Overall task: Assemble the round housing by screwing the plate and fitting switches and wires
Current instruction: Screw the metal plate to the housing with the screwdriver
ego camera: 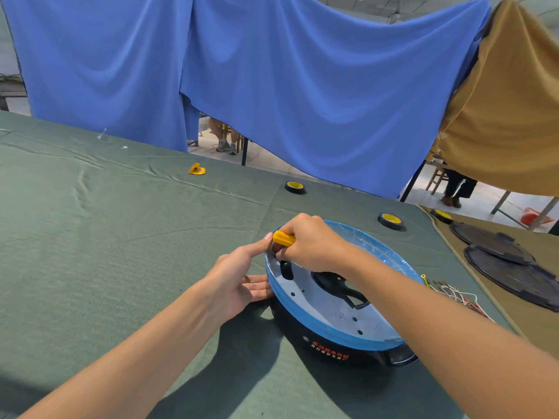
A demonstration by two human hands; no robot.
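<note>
Blue-rimmed housing (317,329) holding grey plate (326,309), right fingers (298,229) gripping yellow handle (283,238), left fingers (257,290) straight against housing

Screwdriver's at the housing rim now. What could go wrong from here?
The right hand has its grip on the yellow-handled screwdriver beside a fingertip of the left hand; a slip could jab it.
Pressing at the edge of the round black blue-rimmed housing might tip or slide it.
The right forearm might drag the loose thin wires beside it.
</note>
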